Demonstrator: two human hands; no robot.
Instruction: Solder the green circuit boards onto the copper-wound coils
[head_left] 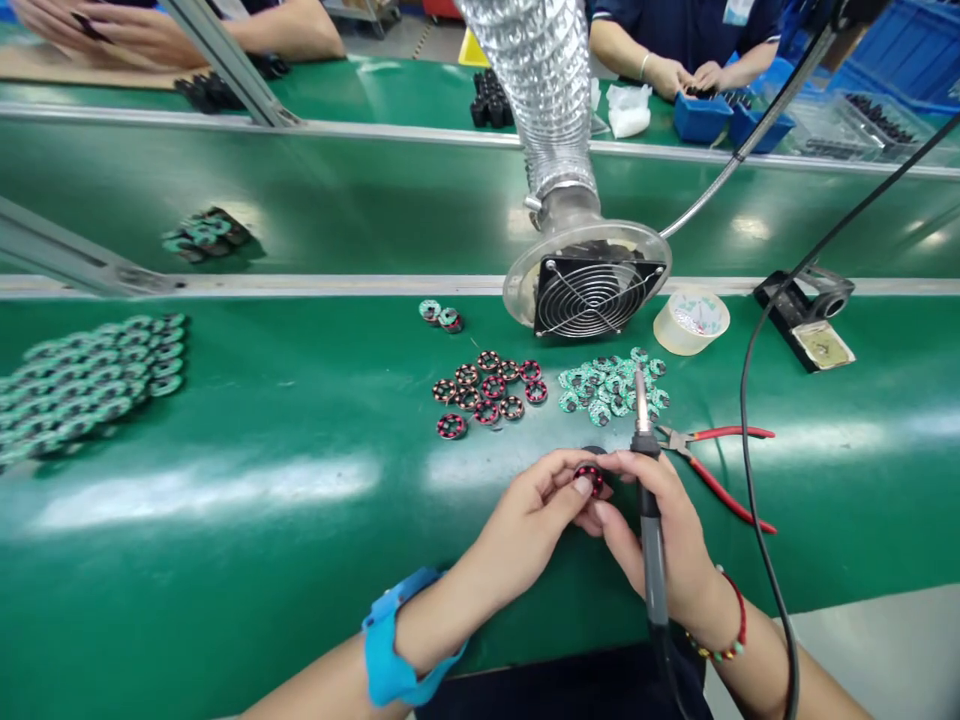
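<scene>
Your bench (pixel 225 560) is glossy green, streaked with light, and a pale rail (pixel 375 287) runs along its far edge. At your ten o'clock lie tight, slanting rings (pixel 97 385), green on top. At eleven you have a loose group of coils (pixel 493 386) — and, beyond them, a close green-topped pair (pixel 450 319). Boards (pixel 615 385) are heaped at twelve. Toward one, pliers (pixel 681 443) lie with handles spread, tape (pixel 686 325) beyond them — and the stand (pixel 791 325) farther right, near the rail.
</scene>
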